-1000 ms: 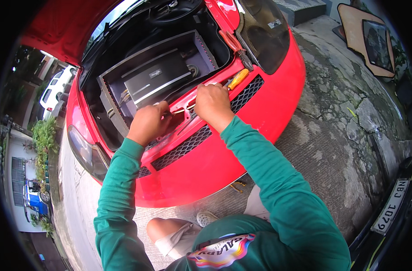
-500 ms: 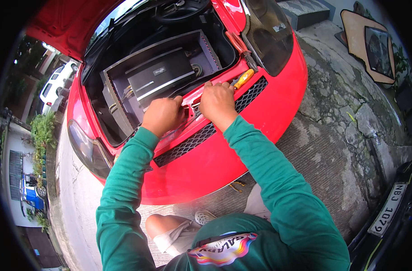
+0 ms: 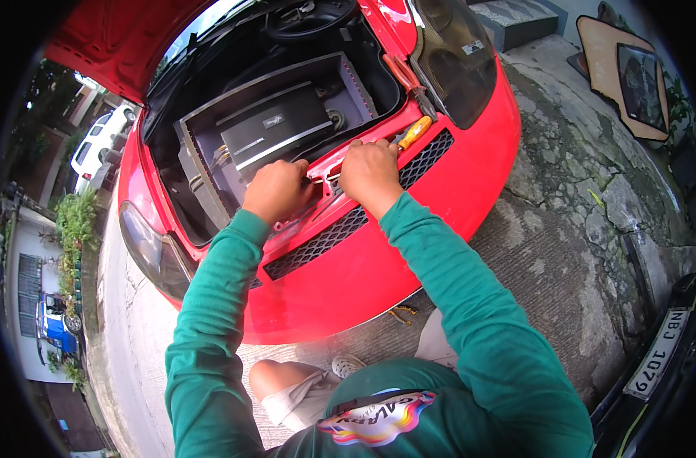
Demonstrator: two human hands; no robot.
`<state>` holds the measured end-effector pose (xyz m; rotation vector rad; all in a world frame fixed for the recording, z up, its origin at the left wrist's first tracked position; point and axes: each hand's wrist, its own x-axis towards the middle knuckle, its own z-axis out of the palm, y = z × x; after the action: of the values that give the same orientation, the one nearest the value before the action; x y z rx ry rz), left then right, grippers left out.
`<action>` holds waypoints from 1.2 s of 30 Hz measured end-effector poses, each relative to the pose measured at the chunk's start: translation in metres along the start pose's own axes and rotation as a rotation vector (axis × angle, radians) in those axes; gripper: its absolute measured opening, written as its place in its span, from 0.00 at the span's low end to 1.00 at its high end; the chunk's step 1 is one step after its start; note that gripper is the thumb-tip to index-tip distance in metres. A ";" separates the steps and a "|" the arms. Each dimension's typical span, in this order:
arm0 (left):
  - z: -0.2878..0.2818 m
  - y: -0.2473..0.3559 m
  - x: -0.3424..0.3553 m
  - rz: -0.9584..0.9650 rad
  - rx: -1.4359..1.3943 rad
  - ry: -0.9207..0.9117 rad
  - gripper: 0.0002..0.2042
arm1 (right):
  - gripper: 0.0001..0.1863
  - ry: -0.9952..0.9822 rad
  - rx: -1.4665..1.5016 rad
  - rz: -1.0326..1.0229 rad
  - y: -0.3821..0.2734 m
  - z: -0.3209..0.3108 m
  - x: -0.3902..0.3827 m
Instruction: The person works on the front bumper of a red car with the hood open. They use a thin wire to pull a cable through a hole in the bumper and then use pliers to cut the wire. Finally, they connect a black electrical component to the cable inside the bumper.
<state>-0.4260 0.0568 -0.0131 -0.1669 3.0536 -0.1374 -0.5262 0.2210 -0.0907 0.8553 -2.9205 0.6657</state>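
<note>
Both hands work at the front latch panel (image 3: 296,226) of a red car (image 3: 409,263) with its lid raised. My left hand (image 3: 277,192) is closed, knuckles up, over the panel's left part; what its fingers hold is hidden. Close by on the right, my right hand (image 3: 369,172) is also closed, fingers curled down behind the panel edge. A thin, pale rod or wire (image 3: 332,179) shows in the gap between them. Just past my right hand lies a screwdriver (image 3: 415,133) with a yellow handle. Red-handled pliers (image 3: 406,75) rest farther up the rim.
Inside the compartment, a black amplifier (image 3: 274,126) sits in a grey-edged box (image 3: 211,192). A mesh grille (image 3: 317,249) runs below the panel. A framed board (image 3: 623,76) leans at the far right. Another vehicle's dark bumper (image 3: 630,416) stands at the lower right.
My left hand has shifted slightly up, and the pale rod or wire between the hands shows more plainly. My right hand stays nearly in place. The tools have not moved.
</note>
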 end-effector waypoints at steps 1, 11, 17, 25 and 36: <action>-0.001 0.002 0.000 -0.008 0.022 -0.005 0.12 | 0.17 0.005 -0.006 0.005 0.000 0.001 0.001; 0.018 0.015 0.004 0.024 0.022 0.109 0.15 | 0.17 0.042 0.009 -0.016 0.002 0.003 0.001; 0.016 0.008 0.000 0.047 -0.023 0.083 0.14 | 0.14 -0.063 0.007 -0.084 0.011 -0.011 0.007; 0.001 0.004 0.002 0.017 -0.048 0.016 0.12 | 0.14 -0.238 -0.035 -0.184 0.022 -0.027 0.018; 0.026 0.010 0.006 0.131 0.098 0.104 0.14 | 0.14 -0.294 -0.129 -0.183 0.017 -0.035 0.019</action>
<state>-0.4310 0.0635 -0.0400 0.0475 3.1395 -0.2958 -0.5547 0.2387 -0.0634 1.2824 -3.0359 0.3621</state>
